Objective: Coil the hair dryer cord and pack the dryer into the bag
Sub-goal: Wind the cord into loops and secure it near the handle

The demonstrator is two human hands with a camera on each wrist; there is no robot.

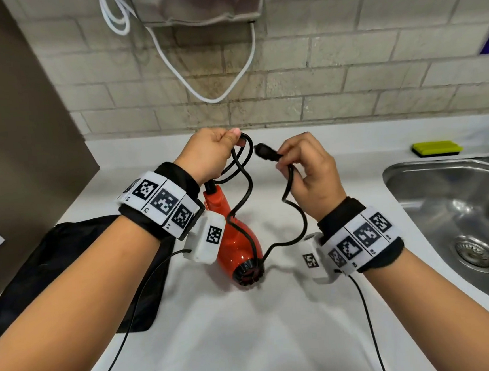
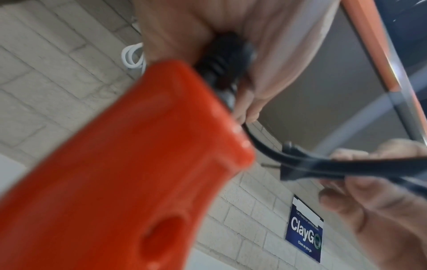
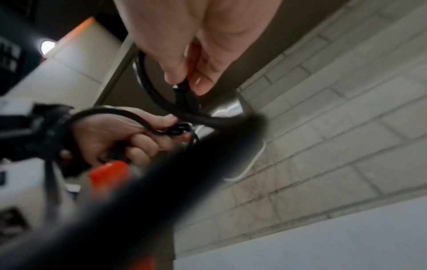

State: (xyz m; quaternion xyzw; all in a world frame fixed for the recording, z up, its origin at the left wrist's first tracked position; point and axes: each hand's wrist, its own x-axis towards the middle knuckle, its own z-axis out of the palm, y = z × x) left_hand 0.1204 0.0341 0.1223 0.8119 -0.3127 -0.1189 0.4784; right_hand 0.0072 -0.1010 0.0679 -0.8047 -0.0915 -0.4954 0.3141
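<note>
An orange hair dryer (image 1: 236,245) hangs nozzle-down over the white counter (image 1: 250,332), its handle (image 2: 129,164) filling the left wrist view. My left hand (image 1: 214,155) grips loops of the black cord (image 1: 243,167) at the handle's top. My right hand (image 1: 306,168) pinches the cord just behind the black plug (image 1: 265,151); the plug (image 2: 298,164) points toward my left hand. Slack cord (image 1: 300,225) droops between both hands down to the dryer's end. The black bag (image 1: 66,260) lies flat on the counter under my left forearm.
A steel sink (image 1: 459,225) is set into the counter at the right, with a green sponge (image 1: 436,148) behind it. A tiled wall (image 1: 345,73) rises behind, bearing a metal dispenser (image 1: 197,0) and a hanging white cable (image 1: 213,84). A brown panel (image 1: 11,131) stands at left.
</note>
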